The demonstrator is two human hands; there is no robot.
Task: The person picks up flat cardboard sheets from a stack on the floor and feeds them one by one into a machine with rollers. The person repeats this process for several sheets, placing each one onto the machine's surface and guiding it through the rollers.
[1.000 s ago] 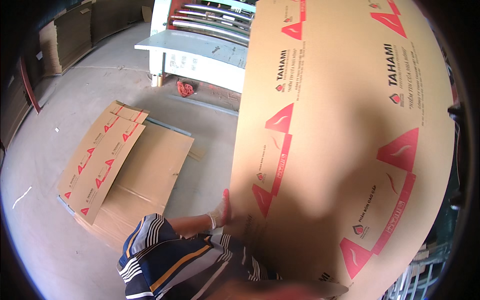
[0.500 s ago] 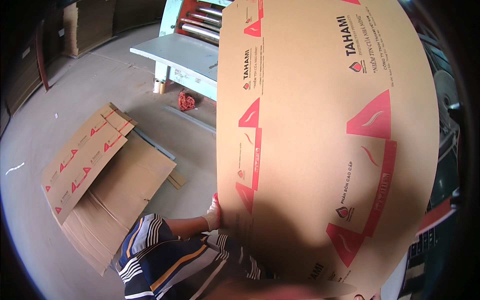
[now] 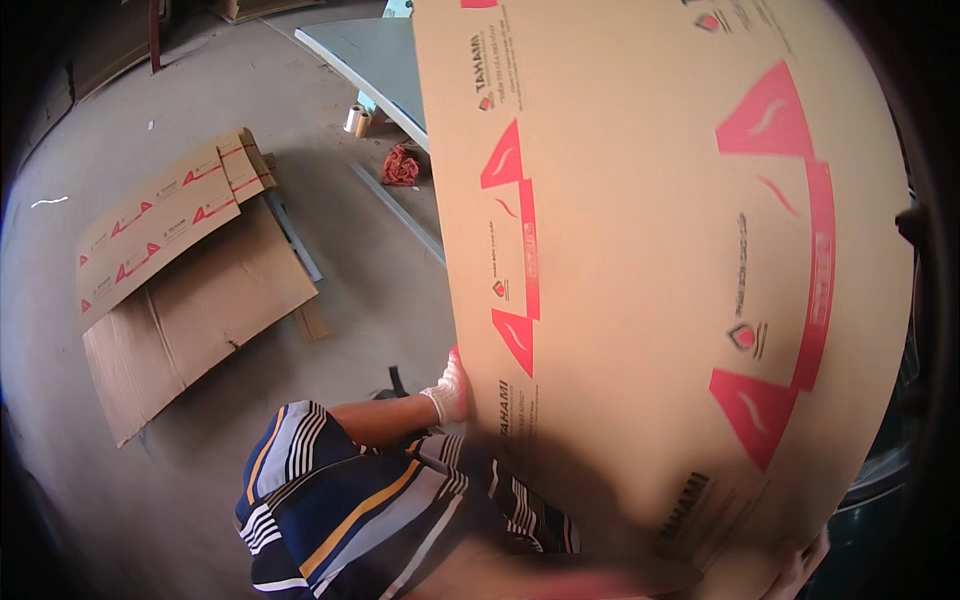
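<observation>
A large brown cardboard sheet (image 3: 630, 250) with red and black print stands in front of me, filling the right half of the view. My left hand (image 3: 453, 388), in a white and red work glove, is closed on its left edge, the fingers partly hidden by the board. My right hand (image 3: 800, 568) shows only in part at the lower right edge of the same sheet, its fingers bent around the edge. A blurred reddish shape crosses the bottom of the view, too smeared to name.
To the left, several printed and plain cardboard sheets (image 3: 200, 290) lie piled on the grey floor. A machine table (image 3: 375, 70) stands behind the sheet, with small rolls (image 3: 356, 121) and a red cloth bundle (image 3: 400, 166) below it. A metal strip (image 3: 395, 210) lies on the floor.
My view has turned, so the machine and floor pile sit higher in the picture. The sheet has shifted right relative to the pile. More of my right hand shows at its edge.
</observation>
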